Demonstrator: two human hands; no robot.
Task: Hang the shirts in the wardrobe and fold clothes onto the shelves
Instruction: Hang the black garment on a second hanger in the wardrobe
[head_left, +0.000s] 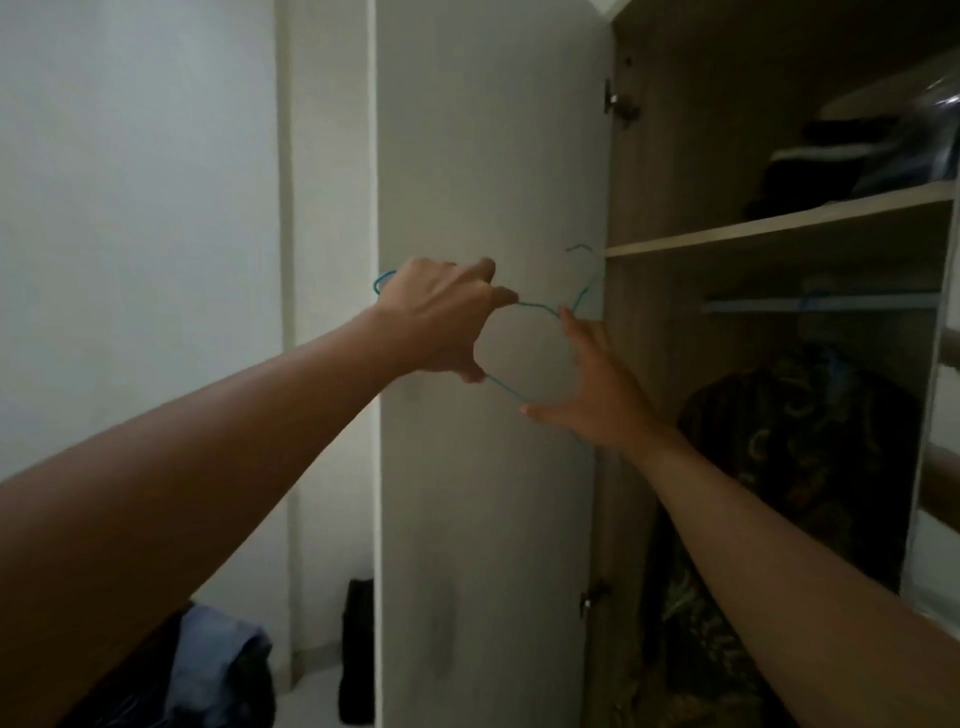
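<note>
A bare hanger (537, 306) is held up before the wardrobe door (483, 156), clamped in the left hand's (441, 317) curled fingers, with the right hand (597, 395) placed spread-fingered at its lower wire, seemingly to steady it for a shirt from the clothes (218, 660) heaped near left.

- A room in a home is indicated — most likely a bedroom.
- A tall wardrobe (675, 156) is seen, its white door (483, 156) swung open.
- Dark folded clothes (810, 176) are stacked on its wooden shelf (753, 231).
- A patterned garment (789, 467) is hung below a rail (753, 305).
- Plain white walls (140, 208) are seen, with a heap of clothes (218, 660) lying low at the left.
</note>
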